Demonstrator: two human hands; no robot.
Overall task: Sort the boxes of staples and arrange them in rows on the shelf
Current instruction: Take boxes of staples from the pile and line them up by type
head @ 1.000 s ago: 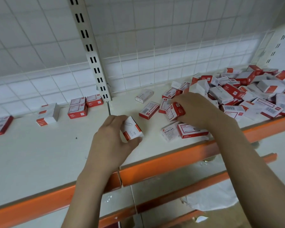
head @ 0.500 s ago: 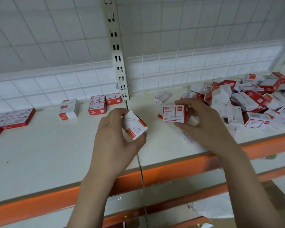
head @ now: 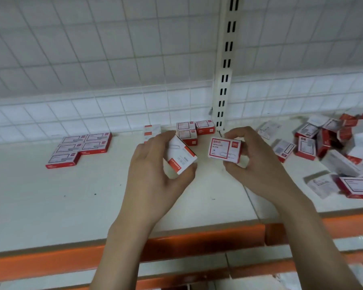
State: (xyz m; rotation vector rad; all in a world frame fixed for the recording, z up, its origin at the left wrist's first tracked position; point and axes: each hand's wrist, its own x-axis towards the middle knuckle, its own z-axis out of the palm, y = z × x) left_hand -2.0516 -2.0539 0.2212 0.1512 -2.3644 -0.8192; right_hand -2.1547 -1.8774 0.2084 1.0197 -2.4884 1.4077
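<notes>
boxes of staples: one gripped in left hand (head: 153,164), tilted box (head: 181,155); another pinched upright in right hand (head: 260,166), second box (head: 225,150), newly lifted off the pile (head: 331,147) and carried left over the shelf (head: 50,195). likely headed for sorted rows (head: 82,147).

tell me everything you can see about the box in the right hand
The box is small, looks like cardboard, and is white with a red border and a red logo patch at its top right corner. Its printed face is turned toward the camera, with red characters, small dark lines of text and a paperclip outline. It looks closed and is held nearly level above the shelf. The right hand pinches it, fingers on top, thumb beneath.
</notes>
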